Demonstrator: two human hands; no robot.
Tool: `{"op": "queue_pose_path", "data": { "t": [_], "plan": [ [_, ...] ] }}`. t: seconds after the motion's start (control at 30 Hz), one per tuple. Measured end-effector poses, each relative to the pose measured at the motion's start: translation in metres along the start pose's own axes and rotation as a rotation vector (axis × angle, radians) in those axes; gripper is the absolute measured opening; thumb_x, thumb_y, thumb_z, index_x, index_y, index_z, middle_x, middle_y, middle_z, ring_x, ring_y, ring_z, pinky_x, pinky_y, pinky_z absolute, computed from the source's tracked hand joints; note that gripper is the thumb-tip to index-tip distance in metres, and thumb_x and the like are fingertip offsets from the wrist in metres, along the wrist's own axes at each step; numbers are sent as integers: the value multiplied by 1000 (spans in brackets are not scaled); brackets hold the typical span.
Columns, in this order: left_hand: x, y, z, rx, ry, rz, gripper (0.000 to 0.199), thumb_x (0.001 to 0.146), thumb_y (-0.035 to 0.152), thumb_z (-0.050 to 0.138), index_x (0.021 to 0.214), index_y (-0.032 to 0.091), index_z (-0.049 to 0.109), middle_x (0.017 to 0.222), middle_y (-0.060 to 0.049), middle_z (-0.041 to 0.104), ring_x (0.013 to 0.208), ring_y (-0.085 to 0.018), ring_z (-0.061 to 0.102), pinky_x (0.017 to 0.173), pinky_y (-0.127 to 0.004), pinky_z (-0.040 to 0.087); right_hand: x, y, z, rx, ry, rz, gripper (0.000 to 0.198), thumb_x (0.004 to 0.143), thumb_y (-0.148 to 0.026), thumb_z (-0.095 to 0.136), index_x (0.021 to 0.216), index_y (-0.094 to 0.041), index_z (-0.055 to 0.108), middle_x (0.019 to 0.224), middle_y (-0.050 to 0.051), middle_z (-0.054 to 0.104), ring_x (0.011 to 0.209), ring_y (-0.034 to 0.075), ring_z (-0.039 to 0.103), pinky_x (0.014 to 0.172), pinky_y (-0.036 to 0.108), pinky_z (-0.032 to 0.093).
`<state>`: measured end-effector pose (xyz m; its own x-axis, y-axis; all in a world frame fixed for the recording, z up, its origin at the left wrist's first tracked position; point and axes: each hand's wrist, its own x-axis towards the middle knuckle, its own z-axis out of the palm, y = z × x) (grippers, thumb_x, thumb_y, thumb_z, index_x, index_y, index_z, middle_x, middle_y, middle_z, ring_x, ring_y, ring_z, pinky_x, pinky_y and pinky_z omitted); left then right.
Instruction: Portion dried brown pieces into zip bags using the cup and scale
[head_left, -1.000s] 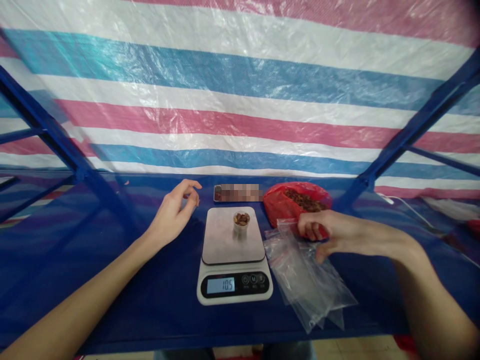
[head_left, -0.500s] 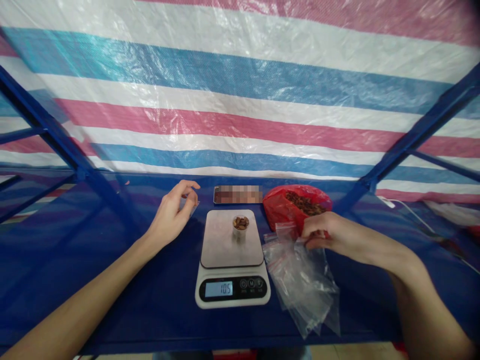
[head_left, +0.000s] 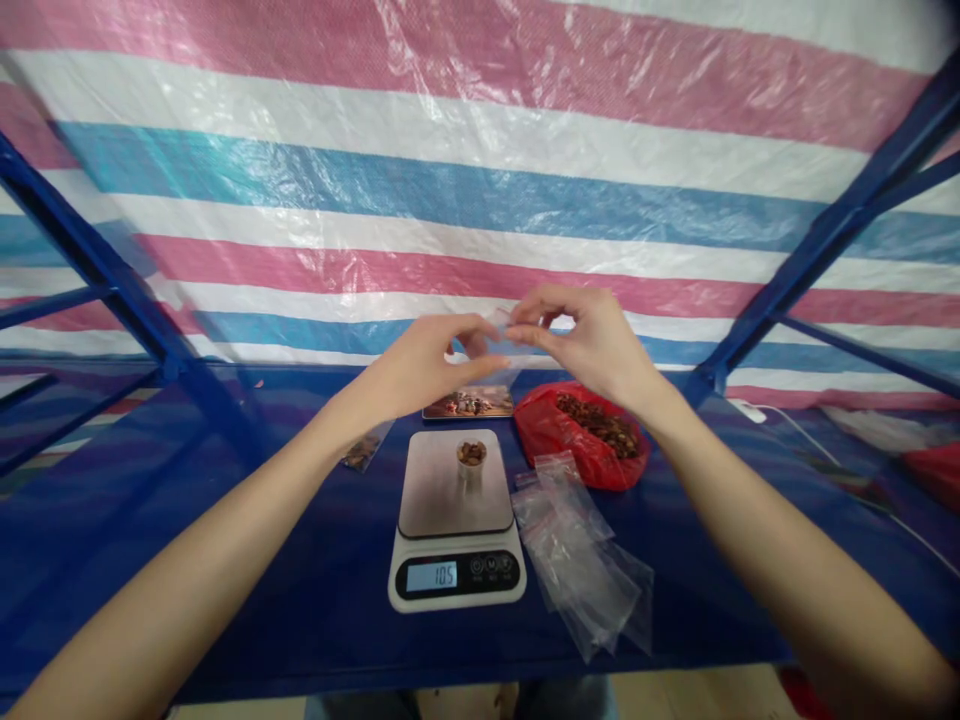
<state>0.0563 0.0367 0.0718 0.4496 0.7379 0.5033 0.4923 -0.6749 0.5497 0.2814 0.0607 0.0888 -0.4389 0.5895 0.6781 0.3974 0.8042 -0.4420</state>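
Note:
Above the far side of the scale, my right hand [head_left: 581,335] pinches a clear zip bag [head_left: 514,375] near its top edge. My left hand [head_left: 450,355] meets it from the other side, thumb and fingers curved around the bag's edge; part of the bag is hidden behind them. Below, a small clear cup of brown pieces [head_left: 471,455] stands on the steel plate of a white kitchen scale [head_left: 457,515], which reads 10.5. More clear zip bags [head_left: 585,570] lie in a loose pile to the scale's right.
An open red plastic bag [head_left: 532,425] of brown pieces stands at the back right. A filled small bag [head_left: 365,450] lies left of the scale, and a phone [head_left: 469,405] behind it. Blue frame bars [head_left: 180,370] rise on both sides before a striped sheet.
My right hand has lifted a zip bag off the pile and moved up and left. My left hand has left the small filled bag and come rightward to meet it.

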Motion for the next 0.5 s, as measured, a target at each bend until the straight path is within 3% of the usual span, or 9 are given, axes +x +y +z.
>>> {"op": "queue_pose_path", "data": {
  "t": [0.1, 0.3, 0.5],
  "plan": [
    [24, 3, -4, 32, 105, 21, 20, 94, 29, 66, 83, 17, 77, 79, -2, 77, 73, -15, 65, 71, -30, 46, 23, -3, 8, 7, 84, -56, 24, 89, -42, 81, 97, -19, 75, 92, 5, 76, 85, 21, 66, 79, 36, 50],
    [38, 1, -19, 44, 190, 17, 25, 88, 29, 74, 68, 17, 68, 66, 1, 68, 64, -13, 58, 65, -29, 43, 32, 4, 20, -36, 269, -106, 13, 92, -34, 77, 98, -23, 72, 97, 4, 69, 94, 23, 63, 86, 40, 51],
    [40, -12, -20, 34, 120, 12, 31, 86, 36, 78, 67, 18, 61, 64, 3, 62, 63, -12, 54, 65, -28, 41, 30, 12, 17, -44, 154, -186, 7, 90, -23, 75, 85, -23, 70, 90, 3, 70, 93, 24, 64, 88, 42, 50]
  ]
}}
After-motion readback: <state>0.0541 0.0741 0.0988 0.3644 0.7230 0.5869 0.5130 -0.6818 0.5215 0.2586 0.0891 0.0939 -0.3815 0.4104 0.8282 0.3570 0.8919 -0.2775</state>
